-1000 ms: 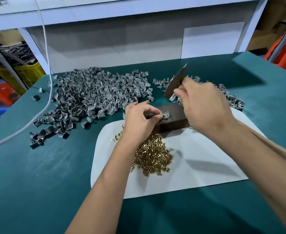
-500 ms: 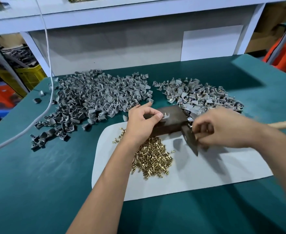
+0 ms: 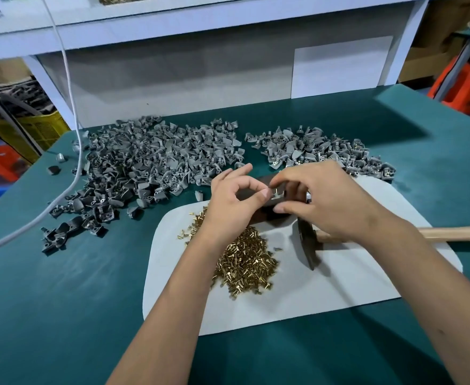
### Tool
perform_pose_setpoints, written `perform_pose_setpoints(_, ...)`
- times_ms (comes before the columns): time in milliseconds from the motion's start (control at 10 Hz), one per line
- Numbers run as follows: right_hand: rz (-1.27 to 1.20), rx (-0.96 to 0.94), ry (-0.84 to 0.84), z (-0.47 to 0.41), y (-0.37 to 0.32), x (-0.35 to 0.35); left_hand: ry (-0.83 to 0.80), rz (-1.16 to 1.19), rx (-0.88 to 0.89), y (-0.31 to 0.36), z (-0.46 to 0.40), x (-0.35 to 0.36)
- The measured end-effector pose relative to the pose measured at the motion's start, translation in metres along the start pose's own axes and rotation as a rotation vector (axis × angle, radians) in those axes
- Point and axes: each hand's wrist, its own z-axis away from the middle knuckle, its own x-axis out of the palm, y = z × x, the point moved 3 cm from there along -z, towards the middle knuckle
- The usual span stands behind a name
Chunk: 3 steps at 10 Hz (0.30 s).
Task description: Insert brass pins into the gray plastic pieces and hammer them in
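- Left hand (image 3: 235, 202) is pinching a small gray piece (image 3: 277, 192) between thumb and forefinger, holding it on the dark block (image 3: 267, 211) at the center of the white mat (image 3: 339, 284).
- Right hand (image 3: 322, 201) is reaching in from 3 o'clock, fingers (image 3: 281, 179) curled onto the same piece from above; it looks like a pinch on it, though the contact is mostly hidden.
- Hammer (image 3: 307, 245) is lying on the mat at 4 o'clock of the block, head down on the mat, wooden handle running out toward 3 o'clock; neither hand is gripping it.
- Likely step: lifting the finished piece off, or reseating it. To do it well: keep the left pinch steady until the right has it, lift straight up, and steer clear of the hammer head just beside the wrist.
- The piece looks small, gray and angular, with a glint of brass or metal on top; too small to tell whether the pin is sitting flush.
- Brass pins (image 3: 245, 262) are heaped at 6 o'clock of the block, short and shiny, a few strays scattered toward 9 o'clock.
- Big gray pile (image 3: 150, 168) is sitting on the green counter (image 3: 61, 301) at 10 o'clock; a smaller pile (image 3: 320, 151) at 1 o'clock is showing brass glints, probably finished pieces.
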Motion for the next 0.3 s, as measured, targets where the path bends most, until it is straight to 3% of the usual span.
perform_pose_setpoints(100,-0.051,-0.021,0.07,-0.003,0.006,0.001,-0.004,0.014,0.03,-0.001,0.0,0.0)
perform_pose_setpoints(200,0.043,0.106,0.18,-0.013,0.02,-0.009,0.013,0.089,0.057,-0.003,0.0,-0.002)
perform_pose_setpoints(300,0.087,0.374,0.325,-0.014,0.035,-0.035,0.033,0.157,0.095,-0.004,-0.002,-0.002)
